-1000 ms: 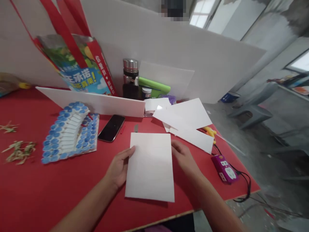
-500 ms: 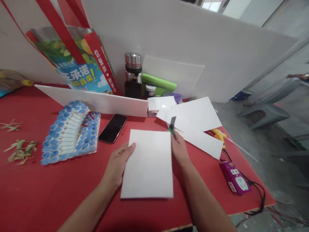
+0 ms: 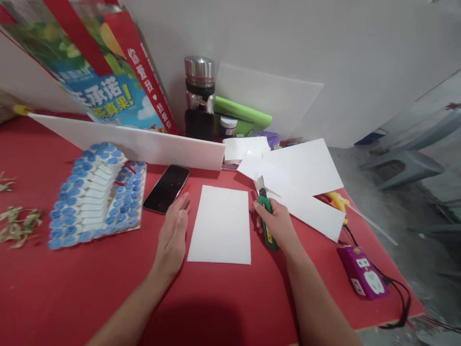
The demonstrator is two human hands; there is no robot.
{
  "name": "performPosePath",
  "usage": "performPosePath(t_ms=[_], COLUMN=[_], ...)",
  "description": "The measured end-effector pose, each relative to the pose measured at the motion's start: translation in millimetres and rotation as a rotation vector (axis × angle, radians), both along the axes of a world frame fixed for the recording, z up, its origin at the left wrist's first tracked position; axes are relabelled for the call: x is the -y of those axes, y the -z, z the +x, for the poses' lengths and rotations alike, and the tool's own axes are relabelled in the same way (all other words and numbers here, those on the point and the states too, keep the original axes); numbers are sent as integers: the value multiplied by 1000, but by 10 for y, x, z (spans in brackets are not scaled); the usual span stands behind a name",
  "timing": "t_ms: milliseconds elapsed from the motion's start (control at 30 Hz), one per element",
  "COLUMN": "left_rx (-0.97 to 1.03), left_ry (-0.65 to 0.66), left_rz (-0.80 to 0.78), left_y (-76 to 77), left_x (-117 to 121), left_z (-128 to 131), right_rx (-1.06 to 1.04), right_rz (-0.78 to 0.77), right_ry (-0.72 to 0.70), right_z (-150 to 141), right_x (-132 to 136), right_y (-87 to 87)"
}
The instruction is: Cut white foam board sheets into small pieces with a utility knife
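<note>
A white rectangular board (image 3: 220,226) lies flat on the red tabletop (image 3: 212,298) between my hands. My right hand (image 3: 275,221), just right of the board, is closed around a green utility knife (image 3: 266,216) whose blade is out and points away from me. My left hand (image 3: 175,235) rests on its edge left of the board, apart from it, with the fingers stretched out and nothing held. Beyond those fingertips lies a black phone (image 3: 166,189), with a thin red stick beside it.
A blue-and-white model (image 3: 97,197) made of many round pieces sits at left. White offcuts (image 3: 306,168) overlap at the back right, near a yellow glue gun (image 3: 336,201). A purple power socket (image 3: 363,273) with cables is at right. Behind stand a metal flask (image 3: 199,72) and a printed bag (image 3: 104,72).
The white board has gone from my hands to flat on the table. My left hand has let go of it. My right hand has moved slightly right, showing the whole knife. The view has shifted.
</note>
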State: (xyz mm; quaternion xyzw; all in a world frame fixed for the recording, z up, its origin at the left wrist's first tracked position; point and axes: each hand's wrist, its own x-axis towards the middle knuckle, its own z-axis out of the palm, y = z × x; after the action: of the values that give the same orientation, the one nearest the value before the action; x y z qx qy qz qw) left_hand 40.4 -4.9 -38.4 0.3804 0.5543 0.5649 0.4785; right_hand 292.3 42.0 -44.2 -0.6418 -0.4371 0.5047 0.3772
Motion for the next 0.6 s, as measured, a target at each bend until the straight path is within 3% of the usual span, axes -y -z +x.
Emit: performPosePath(t_ms=[200,333,600], left_rx=[307,355,360], left_ry=[-39,-151,-170], left_rz=[-27,36,87], left_y=[105,117,172], left_x=[15,9,-8], left_z=[130,182,192], right_rx=[-89,-197,-254], right_rz=[-5,16,-24], right_ry=[-39,-76,-69], right_z=[-116,-167,-147], right_x=[40,24,13], right_y=[-43,-43,-50])
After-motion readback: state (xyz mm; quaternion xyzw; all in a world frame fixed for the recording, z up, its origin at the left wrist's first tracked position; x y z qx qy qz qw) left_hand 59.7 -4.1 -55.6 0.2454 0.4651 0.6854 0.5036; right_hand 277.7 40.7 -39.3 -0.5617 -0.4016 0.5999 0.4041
